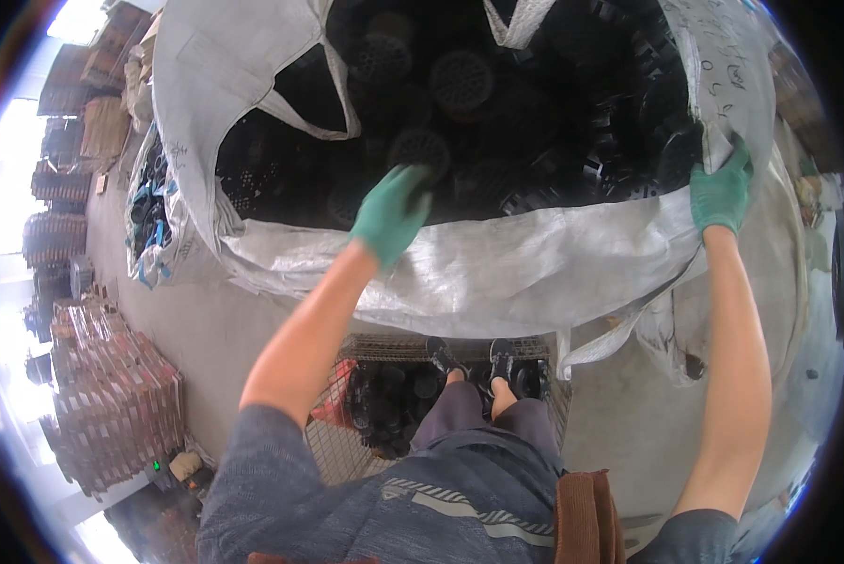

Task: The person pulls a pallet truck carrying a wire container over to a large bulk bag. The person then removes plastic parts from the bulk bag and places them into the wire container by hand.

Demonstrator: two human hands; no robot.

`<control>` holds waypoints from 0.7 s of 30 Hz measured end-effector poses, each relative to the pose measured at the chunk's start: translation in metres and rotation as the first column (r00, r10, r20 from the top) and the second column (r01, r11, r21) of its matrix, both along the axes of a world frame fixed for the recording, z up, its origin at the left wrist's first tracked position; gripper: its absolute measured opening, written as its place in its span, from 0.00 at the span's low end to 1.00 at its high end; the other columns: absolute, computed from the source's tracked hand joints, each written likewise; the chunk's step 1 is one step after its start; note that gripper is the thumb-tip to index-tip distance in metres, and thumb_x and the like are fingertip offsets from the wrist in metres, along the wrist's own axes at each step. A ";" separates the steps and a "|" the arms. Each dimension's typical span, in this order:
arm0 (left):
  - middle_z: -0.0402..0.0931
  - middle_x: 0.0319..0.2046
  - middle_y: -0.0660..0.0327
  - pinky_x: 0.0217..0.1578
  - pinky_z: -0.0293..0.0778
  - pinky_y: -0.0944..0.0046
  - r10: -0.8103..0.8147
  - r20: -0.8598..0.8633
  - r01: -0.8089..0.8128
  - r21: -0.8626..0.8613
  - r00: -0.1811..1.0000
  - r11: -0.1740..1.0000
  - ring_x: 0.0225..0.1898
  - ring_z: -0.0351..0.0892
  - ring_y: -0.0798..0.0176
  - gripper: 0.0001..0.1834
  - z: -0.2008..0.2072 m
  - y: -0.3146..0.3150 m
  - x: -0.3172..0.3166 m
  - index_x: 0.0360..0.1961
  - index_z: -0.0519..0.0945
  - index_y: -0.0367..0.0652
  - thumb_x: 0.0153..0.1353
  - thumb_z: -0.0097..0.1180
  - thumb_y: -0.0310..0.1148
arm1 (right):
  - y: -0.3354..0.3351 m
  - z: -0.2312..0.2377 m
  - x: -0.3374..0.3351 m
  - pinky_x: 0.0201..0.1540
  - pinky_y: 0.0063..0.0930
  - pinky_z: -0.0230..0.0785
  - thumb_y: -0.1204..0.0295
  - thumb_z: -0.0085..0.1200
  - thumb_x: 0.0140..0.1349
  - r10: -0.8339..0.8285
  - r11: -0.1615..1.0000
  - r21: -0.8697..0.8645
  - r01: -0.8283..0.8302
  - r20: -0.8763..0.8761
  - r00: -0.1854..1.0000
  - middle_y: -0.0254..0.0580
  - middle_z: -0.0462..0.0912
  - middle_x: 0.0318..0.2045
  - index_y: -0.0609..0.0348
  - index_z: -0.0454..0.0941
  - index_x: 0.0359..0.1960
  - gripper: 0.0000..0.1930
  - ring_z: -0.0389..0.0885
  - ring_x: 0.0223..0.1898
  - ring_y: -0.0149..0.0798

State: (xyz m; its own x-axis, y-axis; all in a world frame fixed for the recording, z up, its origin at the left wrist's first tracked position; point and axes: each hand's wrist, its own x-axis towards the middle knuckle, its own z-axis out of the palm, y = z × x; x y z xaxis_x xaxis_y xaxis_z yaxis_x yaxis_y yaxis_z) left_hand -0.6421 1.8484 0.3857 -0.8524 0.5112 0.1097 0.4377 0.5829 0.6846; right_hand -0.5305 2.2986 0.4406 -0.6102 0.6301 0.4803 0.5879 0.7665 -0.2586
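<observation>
A large white woven bulk bag (460, 273) stands open in front of me, holding many black plastic parts. Several of these are round with a perforated face, such as the round black part (461, 81). My left hand (392, 214), in a green glove, is over the bag's near rim. Its fingers reach in beside another perforated black part (419, 150); they are smeared by motion, so whether they hold anything is unclear. On the right, my right hand (723, 193), also in a green glove, is closed around the bag's rim.
My feet are on a wire mesh cage (323, 437) that contains more black parts and a red sack (336, 395). White strap loops (596, 352) hang off the bag. At left are a smaller bag (149, 211) of black and blue pieces and stacked brown bundles (112, 395).
</observation>
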 end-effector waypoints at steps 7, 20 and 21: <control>0.78 0.58 0.51 0.59 0.74 0.55 -0.832 0.040 0.499 -0.816 0.554 0.293 0.60 0.76 0.47 0.25 -0.111 0.083 -0.098 0.60 0.78 0.46 0.59 0.57 0.27 | -0.011 0.002 -0.003 0.66 0.47 0.65 0.68 0.61 0.54 -0.036 0.999 -0.029 0.036 0.001 0.999 0.56 0.67 0.66 0.49 0.59 0.70 0.40 0.69 0.65 0.61; 0.81 0.52 0.48 0.56 0.75 0.53 -0.443 0.433 0.613 -0.438 0.785 0.658 0.54 0.80 0.48 0.34 -0.070 0.069 -0.149 0.62 0.74 0.40 0.58 0.68 0.46 | -0.016 0.008 -0.003 0.66 0.50 0.65 0.70 0.63 0.53 -0.064 0.996 -0.061 0.063 -0.011 0.998 0.55 0.67 0.65 0.48 0.59 0.70 0.41 0.69 0.64 0.61; 0.80 0.53 0.47 0.55 0.75 0.53 -0.446 0.393 0.584 -0.384 0.804 0.715 0.54 0.80 0.48 0.36 -0.075 0.075 -0.142 0.63 0.73 0.39 0.58 0.68 0.47 | -0.019 0.007 -0.001 0.66 0.50 0.65 0.70 0.63 0.53 -0.068 0.996 -0.065 0.069 0.007 0.998 0.55 0.67 0.65 0.48 0.59 0.70 0.41 0.69 0.64 0.61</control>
State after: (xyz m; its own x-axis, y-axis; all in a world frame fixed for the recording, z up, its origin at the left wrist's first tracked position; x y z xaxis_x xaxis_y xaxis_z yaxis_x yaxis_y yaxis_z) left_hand -0.7844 1.9230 0.3104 -0.3989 0.8048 -0.4394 0.6172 0.5901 0.5205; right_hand -0.5313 2.2801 0.4480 -0.5667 0.7002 0.4342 0.6398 0.7061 -0.3035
